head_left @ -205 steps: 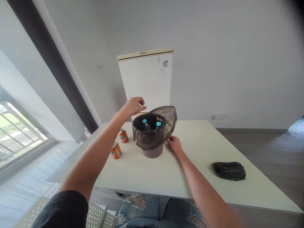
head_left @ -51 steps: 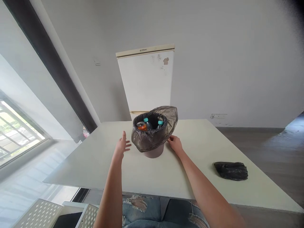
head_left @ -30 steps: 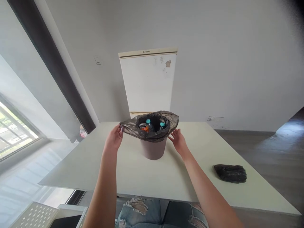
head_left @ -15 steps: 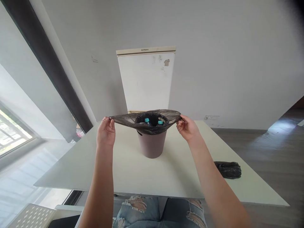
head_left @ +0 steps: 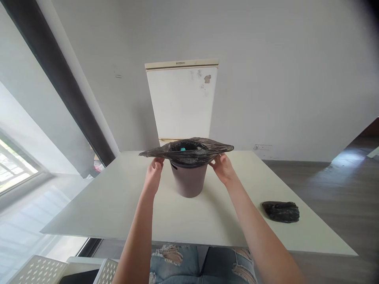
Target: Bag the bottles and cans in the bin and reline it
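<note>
A mauve bin stands on the table, lined with a black garbage bag whose mouth spreads out over the rim to both sides. Inside, one turquoise bottle cap shows; the rest of the contents is hidden. My left hand is just left of the bin, its curled fingers on the underside of the bag's left flap. On the other side, my right hand has its fingers closed at the lower edge of the right flap, close to the rim. Plastic partly covers the fingertips of both hands.
A bundle of black plastic bags lies on the right of the pale table. Behind the table stands a white refrigerator against the wall. A white perforated basket is at the lower left, below the table edge.
Both hands have left the outer corners of the bag and moved inward and slightly down, towards the bin. The bag's side ends now extend past them, and one bottle cap is no longer visible.
</note>
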Motion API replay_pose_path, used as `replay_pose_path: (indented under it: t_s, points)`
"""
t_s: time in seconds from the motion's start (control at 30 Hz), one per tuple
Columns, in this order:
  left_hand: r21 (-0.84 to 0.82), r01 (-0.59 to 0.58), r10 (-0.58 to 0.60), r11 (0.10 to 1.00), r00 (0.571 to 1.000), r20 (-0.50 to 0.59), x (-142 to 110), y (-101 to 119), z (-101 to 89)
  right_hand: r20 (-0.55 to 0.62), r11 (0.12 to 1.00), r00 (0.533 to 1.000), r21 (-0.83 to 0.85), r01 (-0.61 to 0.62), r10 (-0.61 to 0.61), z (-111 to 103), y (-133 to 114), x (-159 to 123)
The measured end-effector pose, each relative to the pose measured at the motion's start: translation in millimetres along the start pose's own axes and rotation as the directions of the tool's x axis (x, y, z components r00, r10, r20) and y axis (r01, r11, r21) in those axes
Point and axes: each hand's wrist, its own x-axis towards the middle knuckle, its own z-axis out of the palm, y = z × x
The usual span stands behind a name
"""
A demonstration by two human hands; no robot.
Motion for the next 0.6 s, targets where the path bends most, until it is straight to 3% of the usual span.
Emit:
replay_pose_path:
  t_s: [0.13, 0.27, 0.43, 0.6]
  points:
    - [-0.153, 0.095, -0.089, 0.984, 0.995, 0.045, 29, 24, 13.0, -0.091, 1.000, 0.995, 0.002, -0.031, 0.031, 3, -2, 21]
    - [-0.223, 0.015, -0.037, 0.975, 0.995, -0.097, 52, 35, 20.4, -0.175, 0.999, 0.985, 0.042, -0.002, 0.009, 6, -10, 48]
    - [-0.317, -0.073, 0.046, 0.945, 0.995, -0.094, 61, 39, 29.2, -0.176, 0.957, 0.979, 0.249, 0.149, -0.107, 21, -13, 62]
    - [-0.492, -0.108, 0.029, 0.864, 0.986, -0.166, 67, 49, 30.0, -0.286, 0.913, 0.956, 0.367, 0.177, -0.070, 29, -14, 68]
